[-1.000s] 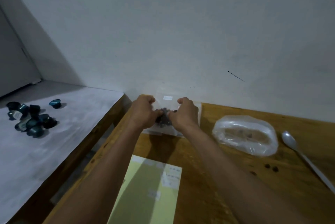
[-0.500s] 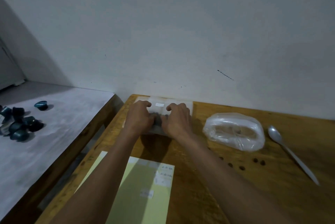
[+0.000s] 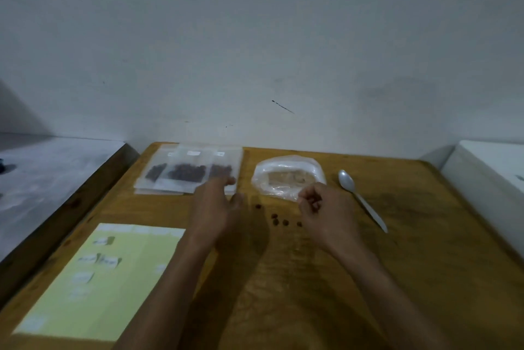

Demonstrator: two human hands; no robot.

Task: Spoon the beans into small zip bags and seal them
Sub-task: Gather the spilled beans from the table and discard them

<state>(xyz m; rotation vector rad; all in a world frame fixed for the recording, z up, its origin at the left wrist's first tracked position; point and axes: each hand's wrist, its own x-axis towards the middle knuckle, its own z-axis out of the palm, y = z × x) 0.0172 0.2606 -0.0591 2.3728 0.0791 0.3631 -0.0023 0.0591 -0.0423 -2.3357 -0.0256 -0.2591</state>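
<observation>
Head view looks down on a wooden tabletop point(image 3: 411, 278) set against a pale wall. At the far left edge of it lie three small zip bags point(image 3: 188, 169), clear, flat and overlapping side by side, each with a dark clump of beans inside and a small white label near its top; whether their seals are pressed closed cannot be told. To their right sits a larger crumpled clear plastic bag point(image 3: 287, 176) holding a brownish mass that is too blurred to name. A metal spoon point(image 3: 360, 198) lies right of that bag, bowl toward the wall and handle running toward the near right. Several loose beans point(image 3: 279, 219) are scattered on the wood between the two forearms, in front of the big bag. The left hand point(image 3: 217, 208) is relaxed with straight fingers, its fingertips reaching the near edge of the rightmost small bag, gripping nothing. The right hand point(image 3: 326, 210) hangs just in front of the big bag with its fingers curled inward; whether it pinches anything cannot be told. A pale green sheet point(image 3: 113, 284) with small white labels on it lies at the near left. A grey surface point(image 3: 42, 179) flanks the left side, and a white box point(image 3: 487, 176) the right.
</observation>
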